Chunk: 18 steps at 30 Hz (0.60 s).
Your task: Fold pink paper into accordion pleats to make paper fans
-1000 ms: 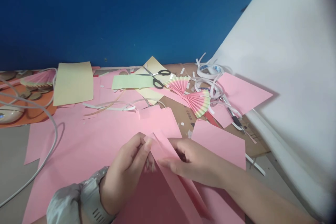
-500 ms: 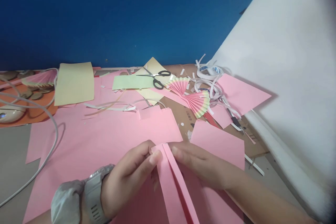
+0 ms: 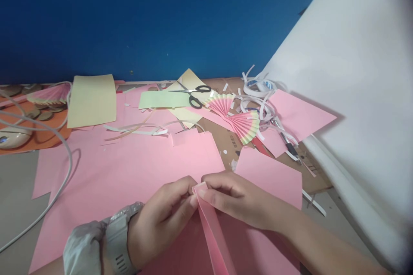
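Pinching a folded pink paper strip near its far end, left hand and right hand hold it over the pink sheet — creasing, I judge remotely — next needing aligned edges, firm pressure.

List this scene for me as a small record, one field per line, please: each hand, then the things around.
Left hand: holds the folded pink strip near its far end
Right hand: holds the same end, thumb on top
Beneath: large pink sheet
Scissors: blades parted, partly over green paper
Pleated paper: right of the scissors, bow-shaped
Mouse: far left, on orange paper
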Available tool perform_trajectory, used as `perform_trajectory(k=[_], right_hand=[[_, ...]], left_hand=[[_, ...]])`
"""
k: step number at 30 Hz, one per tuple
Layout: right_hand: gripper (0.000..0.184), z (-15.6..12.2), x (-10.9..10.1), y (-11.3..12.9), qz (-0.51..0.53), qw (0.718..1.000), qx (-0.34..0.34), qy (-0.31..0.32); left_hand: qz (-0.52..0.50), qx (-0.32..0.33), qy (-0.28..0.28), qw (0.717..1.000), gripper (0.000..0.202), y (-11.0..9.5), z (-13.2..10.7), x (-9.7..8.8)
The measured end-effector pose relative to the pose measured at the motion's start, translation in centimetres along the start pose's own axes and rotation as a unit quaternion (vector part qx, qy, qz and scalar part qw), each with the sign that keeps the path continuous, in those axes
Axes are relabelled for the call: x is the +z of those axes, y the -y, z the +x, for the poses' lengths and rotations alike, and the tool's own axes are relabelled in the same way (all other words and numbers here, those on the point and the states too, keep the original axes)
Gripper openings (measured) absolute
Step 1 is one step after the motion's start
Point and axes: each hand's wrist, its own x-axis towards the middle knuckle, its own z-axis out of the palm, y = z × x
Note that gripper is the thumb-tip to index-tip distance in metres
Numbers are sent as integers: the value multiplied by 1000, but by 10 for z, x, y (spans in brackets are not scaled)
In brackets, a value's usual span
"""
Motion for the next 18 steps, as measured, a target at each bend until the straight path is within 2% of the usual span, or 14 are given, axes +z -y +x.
perform_trajectory(k=[4,8,13,18], right_hand=[[38,1,-2,-3,61,998,8,33],[36,1,-4,-7,78,995,14,63],[39,3,-2,-8,77,996,-36,24],[41,3,-3,-6,44,999,-20,8]], left_hand=[[-21,12,14,1000,29,-3,0,0],[-61,14,41,997,27,-2,0,-2],[-93,23,52,994,30,-1,1,-2],[-71,14,48,996,34,-2,1,0]])
